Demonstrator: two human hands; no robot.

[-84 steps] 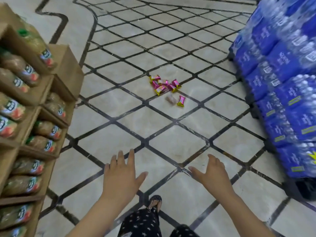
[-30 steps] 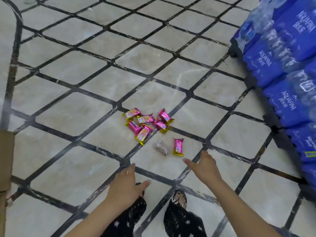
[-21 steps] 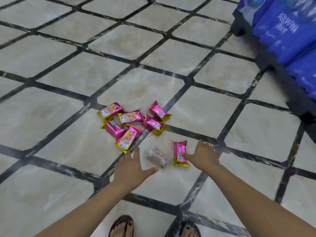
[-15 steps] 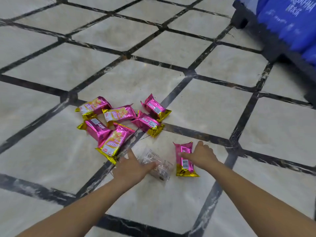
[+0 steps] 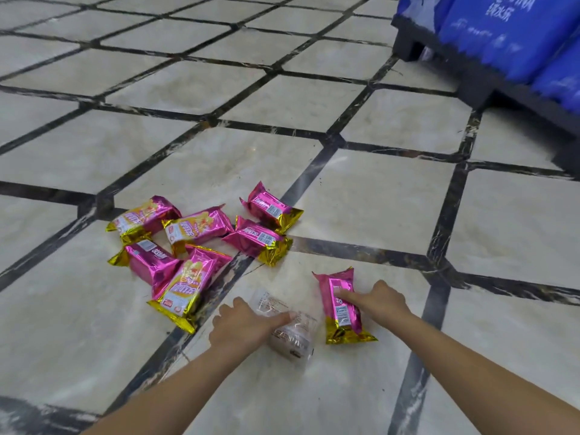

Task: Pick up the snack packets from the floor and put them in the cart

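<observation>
The right hand (image 5: 381, 304) lays its thumb flat on a pink packet (image 5: 340, 304). Its other fingers are bent just beside the packet and have not closed on it. The left hand (image 5: 241, 326) lays its thumb across a clear packet (image 5: 290, 335), with its fingers bent down at the packet's left side. So both hands touch a packet, but I think neither one holds it yet.

To do this step well, each hand should slide its fingers under one long side and squeeze with the thumb on top. The pink wrap looks shiny and may slip, so a hold on the fat middle is better than on the gold end. The clear packet looks soft, so a light squeeze is enough. Then both hands should lift straight up.

The two packets lie close together on the floor (image 5: 376, 199) but do not touch. Just past the left hand sits a pile (image 5: 194, 227) of six more pink packets. Far off to the right are blue packs (image 5: 502, 36). I cannot see the cart from here, so the person has to turn and find it.
</observation>
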